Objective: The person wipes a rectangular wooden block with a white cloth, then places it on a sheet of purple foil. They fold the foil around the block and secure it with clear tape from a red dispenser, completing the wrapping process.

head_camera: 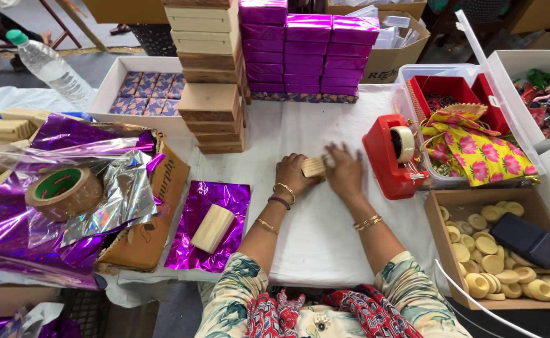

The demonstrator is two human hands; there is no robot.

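Head view: two hands, left hand [292, 173], right hand [344, 170], grip one wooden block [314, 166]

View: one head-worn camera, set above and behind the hands [319, 172].
Facing: it looked steeply down and forward across the table [312, 231].
Nearness: close, the hands near frame centre.
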